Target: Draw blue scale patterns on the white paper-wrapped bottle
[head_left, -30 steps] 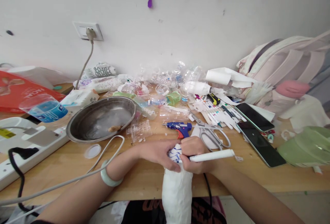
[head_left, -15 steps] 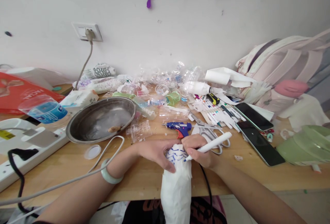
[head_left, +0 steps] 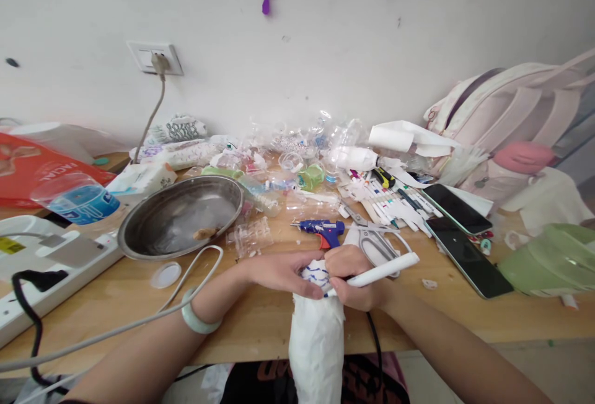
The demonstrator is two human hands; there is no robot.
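A white, paper-covered, bottle-like form stands between my arms at the table's front edge, with blue marks on its upper end. My left hand is closed around the left side of that end, thumb across the front. In my right hand is a white marker pen, its blue tip down on the form close to my left thumb. The right fingers also rest against the top of the form. Just beyond my hands lie a blue glue gun and grey-handled scissors.
A metal basin stands left, near a power strip and a looping white cable. Clear plastic bottles and several markers cover the back. Two phones, a green container and a backpack are at right.
The marker's tip has moved down and left toward my left thumb, and the pen lies flatter. My right hand has shifted slightly left over the blue marks.
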